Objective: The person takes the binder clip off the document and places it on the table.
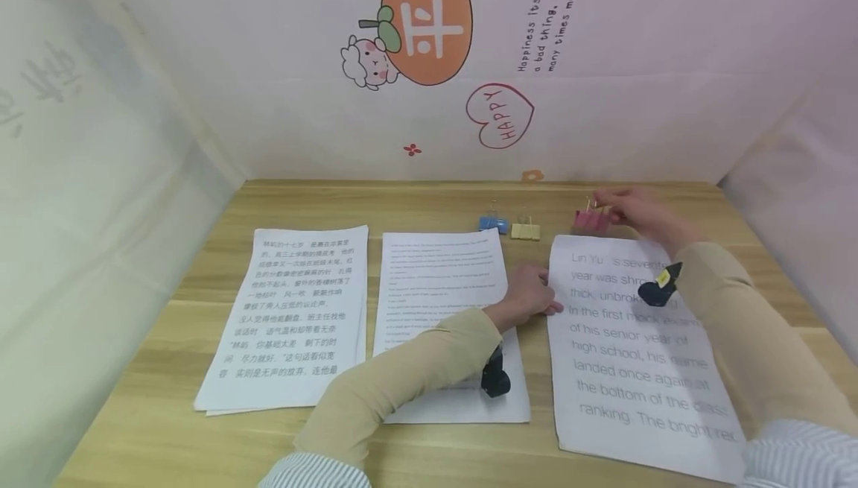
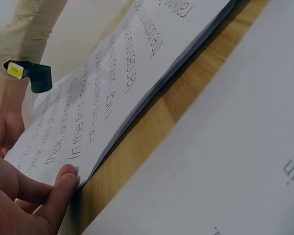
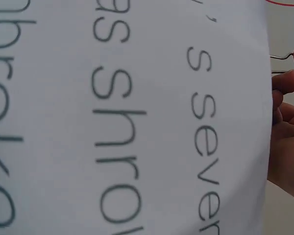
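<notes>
At the right lies a stack of paper with large English print. My left hand grips its left edge; in the left wrist view the fingertips lie at that edge, and the sheets stand a little off the wood. Just beyond the top edge of this stack, my right hand holds a pink binder clip by its wire handles. In the right wrist view the paper covers the clip's body and part of the hand, leaving the wire handles visible beside the fingers.
A blue binder clip and a yellow one sit at the back. A small-print stack lies in the middle under my left forearm, and a Chinese-text stack at the left. A white printed sheet hangs behind the wooden table.
</notes>
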A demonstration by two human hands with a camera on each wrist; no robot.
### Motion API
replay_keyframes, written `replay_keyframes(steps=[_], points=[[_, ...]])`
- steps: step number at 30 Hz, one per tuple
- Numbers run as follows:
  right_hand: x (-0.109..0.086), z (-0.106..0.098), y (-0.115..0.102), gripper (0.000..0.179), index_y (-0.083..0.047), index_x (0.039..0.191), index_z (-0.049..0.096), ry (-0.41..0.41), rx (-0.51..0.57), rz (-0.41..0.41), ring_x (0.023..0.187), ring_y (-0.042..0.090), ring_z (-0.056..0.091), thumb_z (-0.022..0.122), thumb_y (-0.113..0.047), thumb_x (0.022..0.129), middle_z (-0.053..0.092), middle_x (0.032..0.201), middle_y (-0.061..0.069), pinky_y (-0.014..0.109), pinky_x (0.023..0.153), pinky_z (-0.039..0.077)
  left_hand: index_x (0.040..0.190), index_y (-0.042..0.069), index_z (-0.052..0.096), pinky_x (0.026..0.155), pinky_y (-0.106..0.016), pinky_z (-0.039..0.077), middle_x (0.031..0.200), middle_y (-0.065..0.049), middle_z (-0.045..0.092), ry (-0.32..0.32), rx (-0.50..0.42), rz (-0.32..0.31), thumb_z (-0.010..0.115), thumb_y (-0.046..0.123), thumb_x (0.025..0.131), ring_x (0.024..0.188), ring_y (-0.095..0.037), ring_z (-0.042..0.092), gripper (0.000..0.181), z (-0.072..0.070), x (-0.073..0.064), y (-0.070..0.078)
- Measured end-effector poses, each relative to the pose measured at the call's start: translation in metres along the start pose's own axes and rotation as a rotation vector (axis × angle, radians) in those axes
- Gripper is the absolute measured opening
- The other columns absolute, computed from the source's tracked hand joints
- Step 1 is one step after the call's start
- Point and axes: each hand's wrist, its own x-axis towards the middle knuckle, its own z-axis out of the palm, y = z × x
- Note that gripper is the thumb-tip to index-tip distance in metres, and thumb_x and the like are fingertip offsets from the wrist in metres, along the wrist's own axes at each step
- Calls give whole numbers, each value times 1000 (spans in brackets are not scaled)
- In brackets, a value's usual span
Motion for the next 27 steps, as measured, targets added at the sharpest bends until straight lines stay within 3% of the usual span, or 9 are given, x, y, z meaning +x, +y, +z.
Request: replay_keyframes(steps=[2, 7, 15, 22, 27], points=[[5, 3, 1, 66, 9, 133, 44, -6, -51, 16, 68, 4, 46, 44, -47, 97, 49, 76, -9, 20, 72, 47, 72, 1, 54, 45, -16, 48, 65, -8, 60, -5, 1, 4, 56, -10, 83, 59, -16, 68, 15, 2, 0, 0], [11, 6, 8, 61, 5, 125, 52, -14, -88, 55, 72, 9, 48, 46, -49, 96, 51, 77, -7, 23, 72, 48, 74, 2, 56, 44, -15, 45, 63, -6, 60, -4, 8, 4, 58, -9, 83, 56, -14, 66, 14, 5, 1, -1], [16, 7, 14, 69, 3, 136, 42, -49, -111, 89, 80, 12, 51, 44, -53, 95, 55, 89, -5, 25, 77, 49, 69, 5, 52, 44, -16, 41, 63, -6, 63, 16, 24, -6, 60, -6, 83, 55, -12, 64, 20, 6, 0, -2], [19, 13, 9, 63, 4, 133, 42, -14, -94, 69, 86, 14, 54, 46, -47, 96, 58, 98, -2, 21, 77, 50, 73, 2, 66, 42, -17, 34, 55, -1, 58, 47, 143, 37, 67, 0, 79, 46, -8, 51, 6, 5, 1, -4], [20, 16, 6, 59, 5, 124, 50, 7, -141, 46, 85, 11, 60, 46, -47, 96, 62, 96, -1, 19, 75, 53, 68, 4, 65, 42, -19, 31, 51, 1, 54, 62, 215, 82, 69, 4, 78, 45, -10, 46, 10, 3, 0, -5]])
